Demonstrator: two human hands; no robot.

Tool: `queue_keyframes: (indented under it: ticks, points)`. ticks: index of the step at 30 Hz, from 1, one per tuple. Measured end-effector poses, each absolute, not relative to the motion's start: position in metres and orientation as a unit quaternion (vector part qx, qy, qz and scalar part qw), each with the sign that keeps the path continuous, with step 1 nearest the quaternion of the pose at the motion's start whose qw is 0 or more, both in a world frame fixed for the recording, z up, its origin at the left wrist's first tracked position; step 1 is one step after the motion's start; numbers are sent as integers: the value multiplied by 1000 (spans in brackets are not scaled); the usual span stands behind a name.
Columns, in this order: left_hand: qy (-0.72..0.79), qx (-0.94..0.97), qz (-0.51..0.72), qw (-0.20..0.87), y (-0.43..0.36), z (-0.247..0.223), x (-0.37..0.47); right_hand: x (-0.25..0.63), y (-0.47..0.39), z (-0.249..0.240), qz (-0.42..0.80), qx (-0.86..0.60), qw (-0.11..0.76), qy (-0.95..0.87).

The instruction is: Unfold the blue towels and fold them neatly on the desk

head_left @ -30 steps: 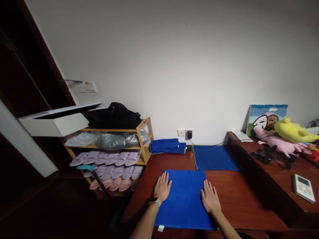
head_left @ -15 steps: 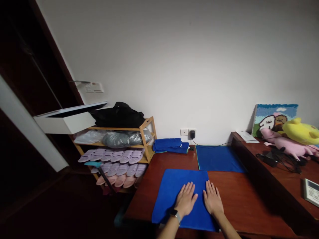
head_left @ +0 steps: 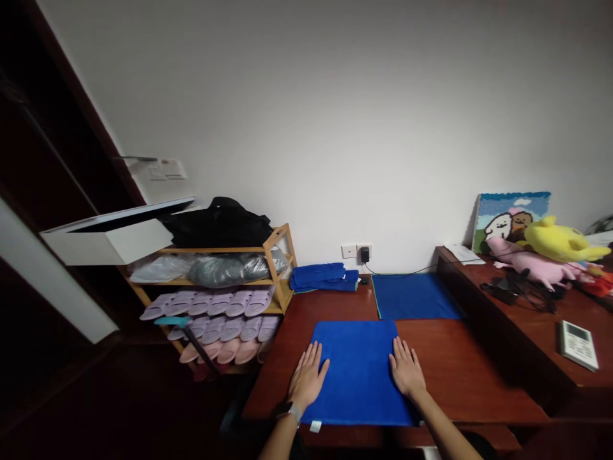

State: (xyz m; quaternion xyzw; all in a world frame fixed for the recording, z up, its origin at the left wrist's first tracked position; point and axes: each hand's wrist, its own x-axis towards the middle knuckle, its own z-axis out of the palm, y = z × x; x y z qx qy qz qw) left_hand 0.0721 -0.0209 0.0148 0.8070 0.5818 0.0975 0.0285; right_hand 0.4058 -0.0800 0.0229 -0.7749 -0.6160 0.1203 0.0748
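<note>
A blue cloth [head_left: 357, 374] is spread flat on the reddish-brown desk [head_left: 460, 364], with a small white label [head_left: 315, 426] at its near left corner. My left hand [head_left: 308, 377] lies flat on the cloth's left edge, fingers stretched out. Along the right edge my right hand [head_left: 407, 367] rests flat too, its fingers extended. Neither hand holds anything. Behind, a second blue cloth [head_left: 416, 296] with a green edge lies flat near the wall. Folded blue cloths [head_left: 323, 277] are stacked to its left.
At the left stands a wooden rack [head_left: 280, 281] with slippers [head_left: 230, 303], a black bag [head_left: 218, 223] and a white box [head_left: 110, 239]. A raised ledge on the right bears plush toys [head_left: 550, 243], cables [head_left: 522, 294] and a white device with a screen [head_left: 578, 345]. A charger [head_left: 364, 254] is plugged into the wall.
My left hand has slid left from the middle of the cloth to its left edge. My right hand stays at the right edge. The view has shifted slightly to the right.
</note>
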Motion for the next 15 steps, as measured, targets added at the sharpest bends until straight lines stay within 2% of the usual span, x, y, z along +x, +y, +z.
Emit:
queue_keyframes:
  ticks: [6, 15]
  points:
    - [582, 806, 106, 30, -20, 18, 73, 404, -112, 18, 102, -759, 148, -625]
    - [577, 810, 108, 14, -18, 15, 69, 395, -141, 5, 86, -766, 126, -624]
